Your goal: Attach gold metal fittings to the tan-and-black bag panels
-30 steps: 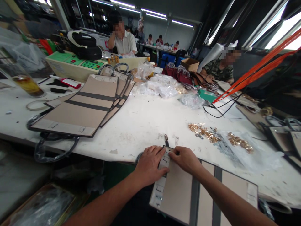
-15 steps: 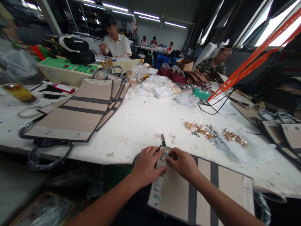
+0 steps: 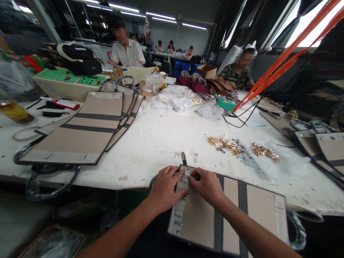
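A beige handbag panel (image 3: 200, 215) with dark edging and dark cross bands lies over the table's front edge, its near part hanging past it. My left hand (image 3: 166, 188) rests on the pale strip at its left end, fingers spread, thumb on the strip. My right hand (image 3: 206, 184) is closed in a pinch beside the left fingertips. A small pale piece (image 3: 187, 172) shows between the two hands; what the right fingers grip is hidden. A short dark tab with a metal end (image 3: 184, 157) sticks out from the panel's far edge. A plastic-wrapped handle (image 3: 297, 229) shows at the right end.
Similar bag panels (image 3: 92, 132) are stacked at left, with wrapped handles overhanging the edge. Gold-coloured metal pieces (image 3: 228, 145) lie in a heap at right, more on a plastic sheet (image 3: 285, 165). Orange cords (image 3: 268, 79) hang down at right. Two people sit across the white table (image 3: 158, 136).
The view has shifted slightly, so the table and its things sit a little further left. Both hands stay at the panel's left strip; the right fingers have moved only slightly.
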Tool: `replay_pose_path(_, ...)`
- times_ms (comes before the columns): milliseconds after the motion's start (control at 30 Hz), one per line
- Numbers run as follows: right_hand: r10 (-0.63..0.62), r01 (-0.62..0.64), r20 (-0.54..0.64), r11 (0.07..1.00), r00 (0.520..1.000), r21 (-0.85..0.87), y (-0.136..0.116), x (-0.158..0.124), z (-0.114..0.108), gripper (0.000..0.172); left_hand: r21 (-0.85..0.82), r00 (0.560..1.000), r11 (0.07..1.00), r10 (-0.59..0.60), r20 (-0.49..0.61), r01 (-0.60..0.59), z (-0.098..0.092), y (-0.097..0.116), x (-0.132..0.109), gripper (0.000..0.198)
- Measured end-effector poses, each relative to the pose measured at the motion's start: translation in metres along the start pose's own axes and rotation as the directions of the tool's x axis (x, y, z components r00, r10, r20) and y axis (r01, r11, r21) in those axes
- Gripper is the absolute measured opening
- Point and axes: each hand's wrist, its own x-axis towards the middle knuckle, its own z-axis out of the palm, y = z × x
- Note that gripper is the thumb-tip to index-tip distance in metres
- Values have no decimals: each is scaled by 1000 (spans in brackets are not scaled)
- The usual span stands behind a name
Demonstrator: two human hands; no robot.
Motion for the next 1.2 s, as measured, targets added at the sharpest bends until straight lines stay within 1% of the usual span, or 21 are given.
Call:
replay_pose_path(233, -30, 31, -29, 998, 999, 46, 6, 1, 2, 11, -8, 1000, 1000, 4, -9, -4, 1, -1, 0, 73)
replay_pose_path(500, -37, 37, -1, 995, 999, 92, 6, 3, 1, 10, -31, 1000, 999, -12, -15, 11, 1, 0, -1, 71)
replay_pose_path(633, -37, 37, 1, 994, 999, 105, 7, 3, 1, 8, -62, 997, 997, -47, -59, 44, 3, 2, 3, 58)
replay_pose_path(767, -50, 51, -9, 993, 999, 104, 9, 4, 2, 7, -71, 987, 993, -98, -128, 90, 6, 7, 15, 34)
replay_pose_path(867, -67, 67, -8, 992, 998, 105, 10, 4, 2, 8, -58, 981, 994, -102, -165, 94, 8, 8, 24, 21)
replay_pose_path(1000, -68, 68, -4, 991, 998, 112, 9, 4, 0, 9, -70, 981, 996, -65, -183, 53, 12, 7, 29, 17)
replay_pose_path(1100, -51, 49, 17, 991, 999, 126, 8, 4, -2, 10, -68, 986, 996, -62, -158, 52, 12, 6, 29, 16)
replay_pose_path(1200, -54, 48, 33, 988, 998, 147, 6, 1, -4, 14, -65, 991, 997, -58, -124, 51, 10, 4, 30, 15)
